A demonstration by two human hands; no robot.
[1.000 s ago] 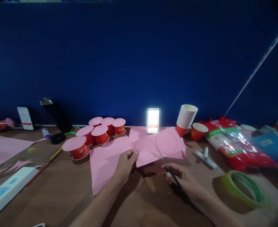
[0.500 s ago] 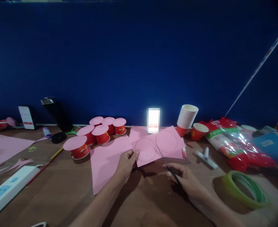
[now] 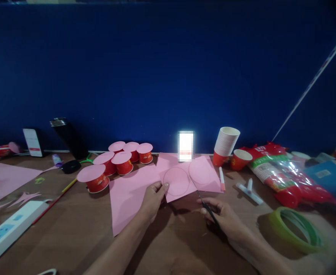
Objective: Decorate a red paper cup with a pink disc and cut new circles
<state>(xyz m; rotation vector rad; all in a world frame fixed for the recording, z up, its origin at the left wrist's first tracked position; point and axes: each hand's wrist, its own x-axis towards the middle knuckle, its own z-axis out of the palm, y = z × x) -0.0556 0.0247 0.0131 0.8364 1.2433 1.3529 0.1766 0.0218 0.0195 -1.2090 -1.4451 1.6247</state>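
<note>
My left hand (image 3: pixel 153 198) pinches the near edge of a pink paper sheet (image 3: pixel 182 164) between thumb and fingers. Two pencil-thin circles are drawn on that sheet, side by side. Black-handled scissors (image 3: pixel 206 208) are gripped in my right hand (image 3: pixel 221 215), their blades pointing up and left into the paper's near edge, between the circles. A line runs from the blade tips up between the circles; I cannot tell whether it is blade or slit. Another pink sheet (image 3: pixel 130 191) lies flat on the table, left of and partly under my left hand.
Red paper cups with pink discs (image 3: pixel 122 162) stand at left. A cup stack (image 3: pixel 226 145), a single cup (image 3: pixel 241 158), a red plastic bag (image 3: pixel 279 172), glue sticks (image 3: pixel 249 191) and a tape roll (image 3: pixel 296 229) lie right. A lit phone (image 3: pixel 186 147) stands behind the paper; a power strip (image 3: pixel 13 229) lies left.
The right part of the sheet has shifted slightly left and down, uncovering more of the white marker beside it. The scissor blades look more closed. My left hand has hardly moved.
</note>
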